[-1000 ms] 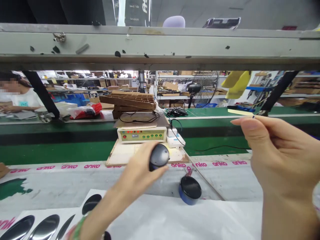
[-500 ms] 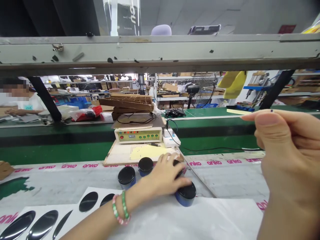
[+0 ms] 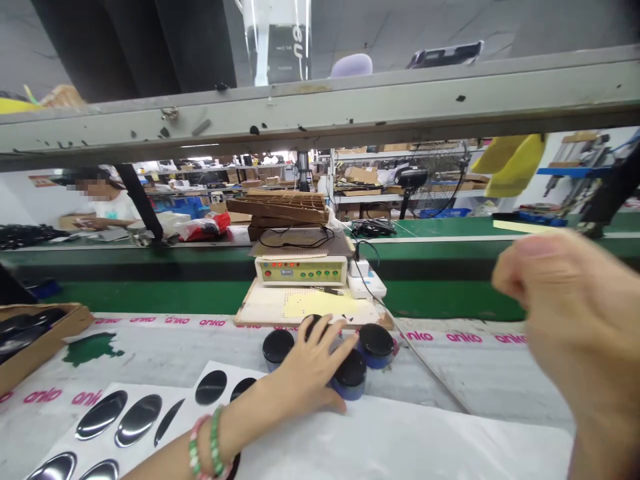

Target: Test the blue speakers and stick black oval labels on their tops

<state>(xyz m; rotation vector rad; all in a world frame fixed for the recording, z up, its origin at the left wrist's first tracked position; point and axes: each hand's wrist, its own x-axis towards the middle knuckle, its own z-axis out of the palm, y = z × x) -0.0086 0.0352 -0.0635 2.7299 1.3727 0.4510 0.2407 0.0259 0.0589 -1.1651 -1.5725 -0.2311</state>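
My left hand (image 3: 313,370) reaches over a group of round pieces with glossy black tops and blue sides. Its thumb and index finger lie around the near round black-topped piece (image 3: 349,373), while the other fingers spread over the far round piece (image 3: 314,325), partly covering it. A third round piece (image 3: 279,348) stands to the left, and another round piece (image 3: 376,344) to the right. Raised at the right edge, my right hand (image 3: 570,320) is blurred, with curled fingers; anything in its grasp is hidden. A white sheet with black ovals (image 3: 139,420) lies beside my left forearm.
A control box with red lights (image 3: 301,270) stands on a board behind the pieces. A cardboard box (image 3: 75,320) holds dark items at left. A shelf beam (image 3: 320,110) crosses above. A cable (image 3: 430,373) runs along the table. A co-worker (image 3: 107,200) sits far left.
My left hand has shifted left, and the near round piece has moved left with it. The right hand has turned, its extended index finger now curled. The view has swung left.
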